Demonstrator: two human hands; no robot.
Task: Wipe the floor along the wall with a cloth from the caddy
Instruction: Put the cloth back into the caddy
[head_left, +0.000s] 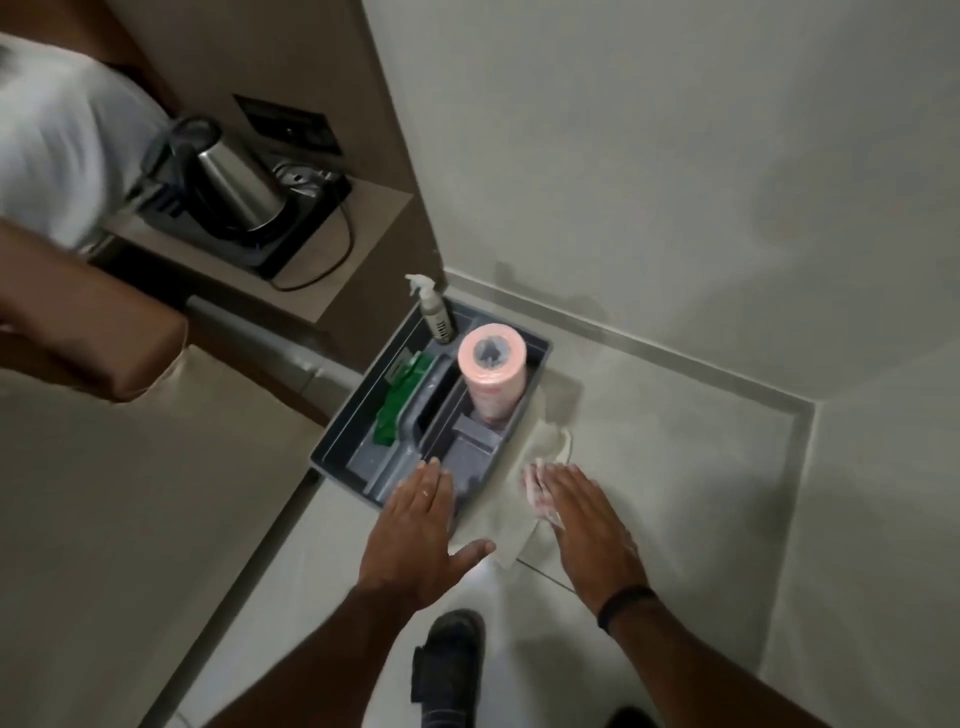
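Note:
A grey caddy (343, 431) stands on the floor in the corner by the wall. A pale cloth (498, 493) hangs over its right rim and onto the tiles. In the caddy stand a pink roll of cloths (493, 374), a spray bottle (434, 312) and a green item (397, 400). My left hand (421, 535) hovers flat above the caddy's near end, fingers spread, holding nothing. My right hand (587, 525) is flat and spread just right of the cloth, its fingertips at a pinkish crumpled piece (540, 493).
The skirting (649, 353) runs along the wall to a corner at right. A low shelf (363, 249) with a kettle (228, 176) on a tray stands behind the caddy. A bed (130, 493) fills the left. My shoe (447, 670) is on the tiles below.

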